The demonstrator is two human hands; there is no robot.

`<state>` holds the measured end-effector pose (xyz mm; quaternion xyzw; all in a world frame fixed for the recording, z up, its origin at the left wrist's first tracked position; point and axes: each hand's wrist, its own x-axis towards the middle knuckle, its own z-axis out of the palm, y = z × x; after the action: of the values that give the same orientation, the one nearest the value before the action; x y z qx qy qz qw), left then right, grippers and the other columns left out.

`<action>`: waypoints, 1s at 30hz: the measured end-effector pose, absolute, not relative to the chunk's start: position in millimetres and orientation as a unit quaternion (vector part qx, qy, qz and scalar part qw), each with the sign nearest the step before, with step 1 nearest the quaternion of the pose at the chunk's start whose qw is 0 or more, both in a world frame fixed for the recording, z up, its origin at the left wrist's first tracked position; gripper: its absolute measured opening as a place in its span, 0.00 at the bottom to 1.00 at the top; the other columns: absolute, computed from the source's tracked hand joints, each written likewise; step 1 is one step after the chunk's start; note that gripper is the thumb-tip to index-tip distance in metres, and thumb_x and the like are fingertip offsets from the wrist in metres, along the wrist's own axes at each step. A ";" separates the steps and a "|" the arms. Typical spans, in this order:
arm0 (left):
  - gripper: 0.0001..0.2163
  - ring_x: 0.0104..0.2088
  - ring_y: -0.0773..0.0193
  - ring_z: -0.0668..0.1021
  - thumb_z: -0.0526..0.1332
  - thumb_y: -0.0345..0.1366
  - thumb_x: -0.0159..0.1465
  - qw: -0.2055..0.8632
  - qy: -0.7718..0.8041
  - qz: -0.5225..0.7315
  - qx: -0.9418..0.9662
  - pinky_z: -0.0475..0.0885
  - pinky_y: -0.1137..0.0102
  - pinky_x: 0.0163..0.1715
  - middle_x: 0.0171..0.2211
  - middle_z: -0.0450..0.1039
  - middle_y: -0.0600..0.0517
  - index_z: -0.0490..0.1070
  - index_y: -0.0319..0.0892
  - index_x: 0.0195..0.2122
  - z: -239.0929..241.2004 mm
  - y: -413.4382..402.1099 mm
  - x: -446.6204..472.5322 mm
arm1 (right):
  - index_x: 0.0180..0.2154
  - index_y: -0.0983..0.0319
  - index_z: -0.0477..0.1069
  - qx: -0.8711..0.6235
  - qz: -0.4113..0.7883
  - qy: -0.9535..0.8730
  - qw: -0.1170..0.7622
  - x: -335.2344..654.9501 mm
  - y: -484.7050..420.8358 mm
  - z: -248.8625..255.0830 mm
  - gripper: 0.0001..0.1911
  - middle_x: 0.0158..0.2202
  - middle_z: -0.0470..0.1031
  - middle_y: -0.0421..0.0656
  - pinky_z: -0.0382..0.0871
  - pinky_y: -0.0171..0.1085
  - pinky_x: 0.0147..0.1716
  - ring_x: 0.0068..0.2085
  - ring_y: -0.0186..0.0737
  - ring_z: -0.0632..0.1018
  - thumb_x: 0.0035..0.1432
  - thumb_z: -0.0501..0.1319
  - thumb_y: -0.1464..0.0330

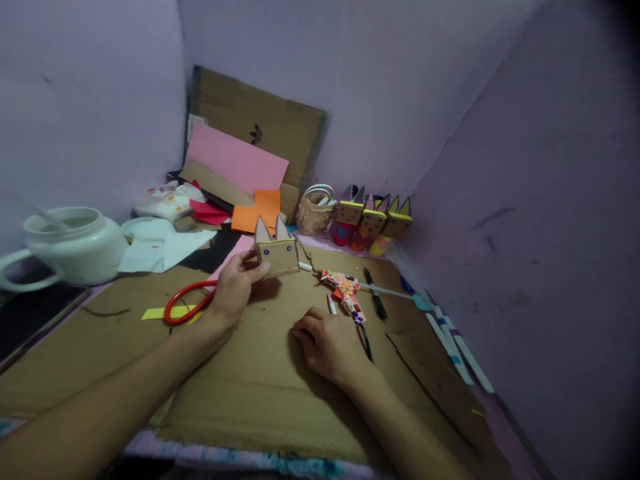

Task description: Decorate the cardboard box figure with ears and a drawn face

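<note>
Held up by its left side, a small cardboard animal head (278,259) with two pointed ears and two drawn eyes faces me. My left hand (236,283) is closed on it, thumb in front. My right hand (333,340) rests low over the cardboard sheet (235,393) with its fingers curled in; whether anything is in them is hidden. Just beyond that hand lie a marker with a pink tip (332,304) and a flower-patterned glue gun (345,290) with a glue stick in its back. Red-handled scissors (175,303) lie beside my left wrist, over a yellow paper strip (154,313).
Three finished-looking animal figures (373,223) stand at the back right beside a basket (316,212). A white mug (75,247) stands left. Pink paper (235,157) and a cardboard panel (260,110) lean on the wall. A black marker (375,293) and several white markers (457,347) lie right.
</note>
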<state>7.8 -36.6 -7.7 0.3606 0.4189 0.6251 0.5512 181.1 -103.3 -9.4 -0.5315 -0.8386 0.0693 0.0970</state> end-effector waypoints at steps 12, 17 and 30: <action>0.24 0.37 0.58 0.79 0.70 0.36 0.46 0.544 0.432 0.618 0.367 0.74 0.65 0.36 0.38 0.77 0.47 0.71 0.37 0.45 -9.7 -40.7 9.2 | 0.31 0.60 0.69 -0.571 0.171 -0.767 0.239 190.7 -92.4 -25.6 0.08 0.29 0.75 0.41 0.62 0.34 0.29 0.30 0.38 0.74 0.59 0.53 0.73; 0.26 0.40 0.54 0.78 0.71 0.37 0.46 0.554 0.429 0.605 0.378 0.74 0.61 0.40 0.40 0.77 0.46 0.70 0.38 0.47 -11.7 -43.0 10.8 | 0.31 0.60 0.70 -0.564 0.214 -0.728 0.325 203.4 -84.7 -31.2 0.10 0.27 0.75 0.40 0.64 0.34 0.28 0.29 0.38 0.73 0.62 0.52 0.67; 0.23 0.39 0.55 0.79 0.70 0.36 0.45 0.565 0.425 0.598 0.376 0.73 0.62 0.41 0.35 0.77 0.49 0.70 0.39 0.43 -8.8 -47.8 14.5 | 0.36 0.60 0.75 -0.552 0.048 -0.832 0.041 177.3 -100.3 -10.3 0.10 0.39 0.79 0.45 0.65 0.39 0.41 0.35 0.41 0.78 0.60 0.56 0.74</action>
<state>14.5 -47.8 -8.8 0.3759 0.4255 0.5984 0.5653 177.3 -100.3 -10.3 -0.5519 -0.8315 0.0485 0.0406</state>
